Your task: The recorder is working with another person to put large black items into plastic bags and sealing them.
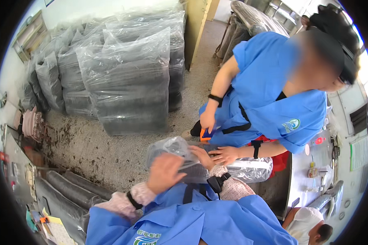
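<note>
A long dark bundle (193, 175) wrapped in clear plastic lies crosswise before me, with a pale band along its right part. My left hand (165, 173), blurred, is raised over the loose left end of the clear plastic wrap (171, 145), holding nothing, fingers extended. Flat on the bundle's top rests my right hand (204, 157), its fingers pointing left. A co-worker's hand (225, 154) presses on the wrap beside it. The co-worker's other hand (208, 119) grips an orange and blue hand tool (206, 134) at the bundle's far side; its kind is unclear.
Tall plastic-bagged dark rolls (128, 82) stand beyond the speckled floor (125, 159). More dark rolls (64, 190) lie at lower left, near papers (56, 228). On the right, a worktable (297, 174) holds bottles (312, 171). Another person (306, 225) is at lower right.
</note>
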Demonstrator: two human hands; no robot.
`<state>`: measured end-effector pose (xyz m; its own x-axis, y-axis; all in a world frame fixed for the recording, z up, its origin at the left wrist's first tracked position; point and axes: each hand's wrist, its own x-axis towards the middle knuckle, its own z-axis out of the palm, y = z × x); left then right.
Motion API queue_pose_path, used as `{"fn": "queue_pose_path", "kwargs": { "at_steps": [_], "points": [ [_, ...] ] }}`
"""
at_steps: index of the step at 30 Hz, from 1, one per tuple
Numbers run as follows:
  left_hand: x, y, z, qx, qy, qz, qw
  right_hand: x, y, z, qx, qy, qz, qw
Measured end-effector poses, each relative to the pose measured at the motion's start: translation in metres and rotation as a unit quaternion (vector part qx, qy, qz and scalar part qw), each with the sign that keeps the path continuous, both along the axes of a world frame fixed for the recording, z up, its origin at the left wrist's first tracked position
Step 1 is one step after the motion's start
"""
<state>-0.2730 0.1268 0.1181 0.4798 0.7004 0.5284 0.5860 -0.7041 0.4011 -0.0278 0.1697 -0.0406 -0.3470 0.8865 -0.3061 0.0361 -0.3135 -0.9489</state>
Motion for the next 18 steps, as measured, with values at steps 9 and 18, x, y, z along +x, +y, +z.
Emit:
{"fn": "queue_pose_path", "kwargs": {
  "at_steps": [9, 18],
  "points": [
    [-0.052, 0.099, -0.082, -0.232, -0.021, 0.067, 0.97, -0.034, -0.024, 0.051, 0.239, -0.352, 0.16, 0.891],
    [0.06, 0.088, -0.161, -0.399, 0.184, -0.284, 0.852, -0.04, -0.051, 0.098, 0.242, -0.416, 0.279, 0.831]
  ]
}}
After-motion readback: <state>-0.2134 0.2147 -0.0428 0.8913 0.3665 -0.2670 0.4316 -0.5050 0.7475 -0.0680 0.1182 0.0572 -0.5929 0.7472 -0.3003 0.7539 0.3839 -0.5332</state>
